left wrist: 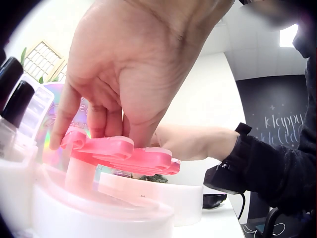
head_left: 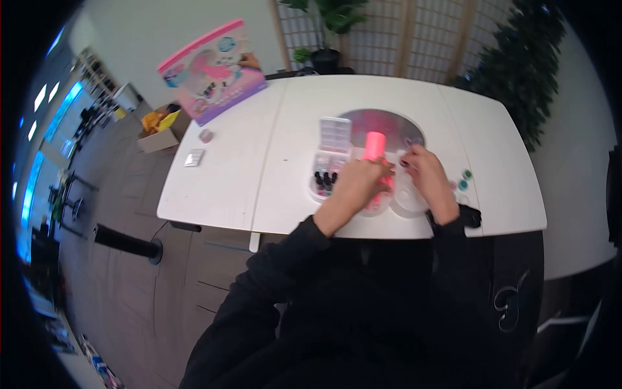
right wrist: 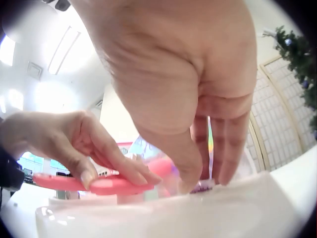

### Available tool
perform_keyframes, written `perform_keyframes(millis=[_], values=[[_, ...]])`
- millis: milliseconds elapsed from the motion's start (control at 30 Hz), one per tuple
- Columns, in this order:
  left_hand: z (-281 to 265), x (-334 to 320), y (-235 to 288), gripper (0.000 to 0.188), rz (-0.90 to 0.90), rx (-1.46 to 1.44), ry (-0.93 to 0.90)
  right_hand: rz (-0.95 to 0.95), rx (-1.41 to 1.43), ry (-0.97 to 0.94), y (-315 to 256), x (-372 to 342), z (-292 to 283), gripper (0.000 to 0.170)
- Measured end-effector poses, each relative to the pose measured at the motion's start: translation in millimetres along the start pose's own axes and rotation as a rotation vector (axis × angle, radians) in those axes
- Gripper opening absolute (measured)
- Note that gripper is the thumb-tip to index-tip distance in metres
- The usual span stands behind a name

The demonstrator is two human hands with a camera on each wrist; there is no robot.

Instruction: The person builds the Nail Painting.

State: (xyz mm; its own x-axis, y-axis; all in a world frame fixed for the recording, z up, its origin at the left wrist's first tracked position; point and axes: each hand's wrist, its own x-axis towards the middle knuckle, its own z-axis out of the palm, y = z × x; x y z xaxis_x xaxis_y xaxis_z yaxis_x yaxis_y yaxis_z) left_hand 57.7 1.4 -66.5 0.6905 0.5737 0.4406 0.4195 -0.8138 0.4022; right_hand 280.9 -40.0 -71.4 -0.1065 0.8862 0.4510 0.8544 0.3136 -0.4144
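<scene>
A flat pink piece with rounded lobes (left wrist: 114, 148) stands on a white round base (left wrist: 104, 213). My left hand (head_left: 357, 185) rests its fingertips on top of this piece, palm down, as the left wrist view (left wrist: 133, 69) shows. To the right, my right hand (head_left: 431, 181) is over a white round tray (head_left: 409, 206). In the right wrist view, my right hand (right wrist: 183, 74) pinches a small purple-edged item (right wrist: 202, 187) between thumb and fingers, low at the tray's rim; the fingers partly hide it.
A lidded case (head_left: 335, 135) with black-capped bottles (head_left: 326, 181) stands left of the pink piece. Behind is a shiny round panel (head_left: 389, 120). Small green-topped pots (head_left: 464, 180) lie at the right. A colourful box (head_left: 214, 71), small jar (head_left: 206, 135) and square packet (head_left: 194, 157) are at the left.
</scene>
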Motion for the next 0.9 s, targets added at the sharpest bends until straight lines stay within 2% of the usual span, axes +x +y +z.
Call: perform_keyframes(millis=[133,200,233,300,333,400,433,500,533,633,667,733,767,800,833,900], values=[[-4.2,0.6,5.3,0.031,-0.046,0.069,-0.013,-0.070,0.071,-0.074,4.8,-19.6,-25.6,0.030],[-3.3,1.6,8.0,0.032,-0.095,0.071,-0.050,0.053,0.156,-0.067,10.2,-30.6,-45.4,0.039],[-1.8,3.3,5.9,0.032,-0.091,0.066,-0.044,0.052,0.147,-0.066,18.1,-36.0,-54.5,0.039],[1.9,1.3,0.0,0.033,-0.041,0.008,-0.041,0.420,-0.110,0.051,36.6,-53.4,-72.8,0.044],[0.9,0.1,1.5,0.033,-0.031,0.005,-0.038,0.422,-0.117,0.058,50.5,-64.0,-79.4,0.044],[-5.3,2.1,3.3,0.034,-0.073,0.026,-0.070,0.639,-0.322,-0.009,81.5,-80.8,-83.2,0.042],[-7.7,3.0,4.3,0.034,-0.057,0.037,-0.068,0.640,-0.318,0.010,91.2,-86.1,-82.4,0.042],[-9.8,2.1,6.8,0.033,-0.064,0.044,-0.059,0.673,-0.184,-0.082,103.5,-95.0,-78.9,0.036],[-10.6,3.2,7.0,0.034,-0.079,0.056,-0.095,0.652,-0.171,-0.034,100.1,-95.9,-76.4,0.034],[-0.7,1.8,2.2,0.037,-0.046,-0.001,-0.032,0.563,-0.251,0.044,121.2,-101.9,-60.0,0.041],[-1.5,1.1,0.6,0.037,-0.045,-0.005,-0.036,0.630,-0.239,0.032,111.9,-95.7,-62.0,0.040],[-0.9,-0.4,-2.4,0.034,0.007,-0.021,-0.012,0.644,-0.217,-0.011,102.3,-91.9,-68.6,0.031],[-4.7,0.4,0.8,0.034,-0.036,-0.028,-0.048,0.629,-0.261,-0.029,114.7,-93.8,-67.2,0.031],[-7.5,2.5,5.0,0.036,-0.067,0.002,-0.085,0.735,-0.296,0.057,105.0,-92.2,-68.3,0.031],[-5.9,3.3,4.8,0.038,-0.064,0.004,-0.063,0.593,-0.327,0.149,112.2,-96.8,-69.6,0.036],[-7.9,3.8,6.1,0.042,-0.026,0.017,-0.050,0.593,-0.346,0.175,129.5,-93.5,-75.5,0.036]])
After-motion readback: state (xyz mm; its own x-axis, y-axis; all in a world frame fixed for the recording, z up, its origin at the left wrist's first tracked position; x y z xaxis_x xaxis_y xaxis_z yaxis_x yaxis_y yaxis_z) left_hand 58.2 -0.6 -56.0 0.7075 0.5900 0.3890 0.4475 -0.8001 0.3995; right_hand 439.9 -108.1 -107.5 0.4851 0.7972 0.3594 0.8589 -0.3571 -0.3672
